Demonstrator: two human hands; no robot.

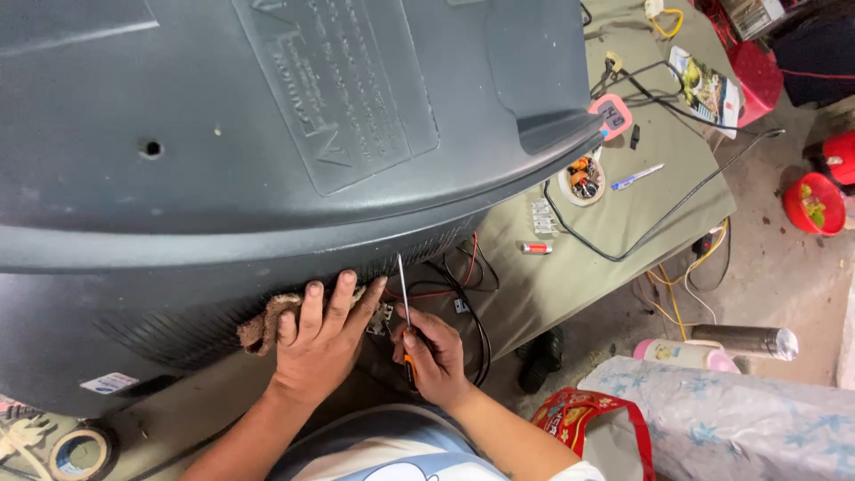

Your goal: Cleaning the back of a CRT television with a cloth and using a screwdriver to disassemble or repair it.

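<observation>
grey plastic of the television casing (267, 134) fills my view on the green table (588, 267). my left hand (316, 343) lies flat against its vented side, fingers spread over a brown rag (267, 322). my right hand (434, 356) is closed around a screwdriver (405, 312), its shaft pointing up toward the casing's lower edge beside red and black wires (468, 276).

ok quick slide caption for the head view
Left hand presses a brown rag on a grey television casing; right hand holds a screwdriver.
</observation>
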